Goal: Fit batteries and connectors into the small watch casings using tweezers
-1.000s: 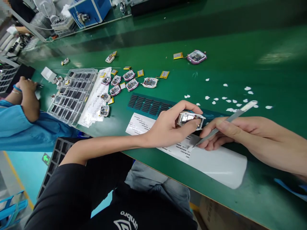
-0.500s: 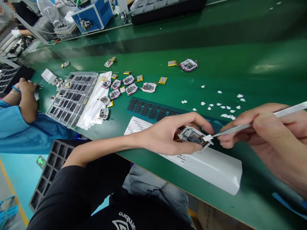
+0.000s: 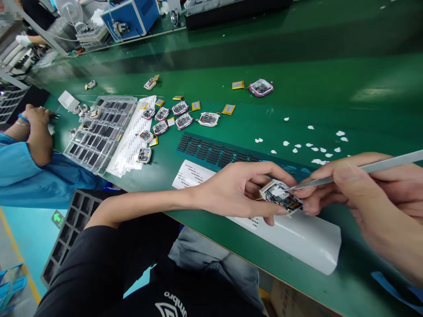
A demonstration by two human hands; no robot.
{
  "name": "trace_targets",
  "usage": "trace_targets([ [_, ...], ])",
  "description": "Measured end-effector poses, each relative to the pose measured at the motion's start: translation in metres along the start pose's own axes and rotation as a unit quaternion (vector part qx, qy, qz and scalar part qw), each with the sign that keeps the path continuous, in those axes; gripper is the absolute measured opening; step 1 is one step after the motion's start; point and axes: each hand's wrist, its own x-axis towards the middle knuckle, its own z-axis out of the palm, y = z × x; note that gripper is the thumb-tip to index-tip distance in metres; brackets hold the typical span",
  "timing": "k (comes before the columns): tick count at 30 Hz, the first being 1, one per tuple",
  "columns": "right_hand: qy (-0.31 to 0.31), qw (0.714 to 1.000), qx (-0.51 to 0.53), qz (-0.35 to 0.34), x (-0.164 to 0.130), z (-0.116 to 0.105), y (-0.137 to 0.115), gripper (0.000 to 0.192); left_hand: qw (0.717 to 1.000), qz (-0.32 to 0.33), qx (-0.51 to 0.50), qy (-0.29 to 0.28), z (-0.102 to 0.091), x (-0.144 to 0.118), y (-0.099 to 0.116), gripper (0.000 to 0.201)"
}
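Note:
My left hand (image 3: 238,187) is closed around the edges of an open smartwatch housing (image 3: 288,203), its circuit board facing up. In my right hand (image 3: 360,189) a pair of metal tweezers (image 3: 380,166) is gripped, its tip down at the board. A small white sticker (image 3: 280,192) lies on the board right by the tweezer tip; whether the tip still pinches it I cannot tell. Beneath both hands lies a white label sheet (image 3: 307,237) with a curled end. A teal strip of black adhesive pads (image 3: 211,150) is just beyond my left hand.
Several open watch housings (image 3: 184,120) with yellow batteries (image 3: 228,109) lie beyond the strip. Left of them is a clear compartment tray (image 3: 99,132). White scraps (image 3: 309,145) dot the bench ahead of my right hand. A co-worker's arms (image 3: 38,132) rest at the far left.
The white sticker moved from the housing's right edge onto the middle of the board, along with the tweezer tip. The housing tilted and shifted slightly right; my right hand came left.

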Motion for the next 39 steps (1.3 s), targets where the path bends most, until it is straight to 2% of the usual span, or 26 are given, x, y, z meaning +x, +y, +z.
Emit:
trace_targets([
  [3,-0.016,1.000,0.020,0.002,-0.001,0.000,0.003,0.046,1.000,-0.002,0.004,0.005,0.000,0.000,-0.003,0.043],
  [11,-0.008,1.000,-0.012,0.012,-0.005,-0.003,0.013,0.041,1.000,-0.019,0.015,0.009,0.000,-0.001,0.001,0.042],
  [23,-0.005,1.000,-0.017,0.009,-0.003,0.000,0.006,0.042,1.000,-0.024,0.012,0.012,0.001,-0.001,0.001,0.039],
  [28,-0.003,1.000,-0.020,0.017,-0.004,0.001,0.003,0.040,0.999,-0.033,0.004,0.017,0.002,-0.001,0.001,0.043],
  [33,0.002,0.995,-0.091,-0.027,-0.007,0.001,-0.004,0.038,0.997,-0.033,0.041,0.051,0.005,-0.002,0.003,0.027],
  [39,0.003,0.994,-0.094,-0.047,-0.011,0.000,-0.014,0.032,0.994,0.002,0.068,0.084,0.009,-0.005,0.000,0.022],
])
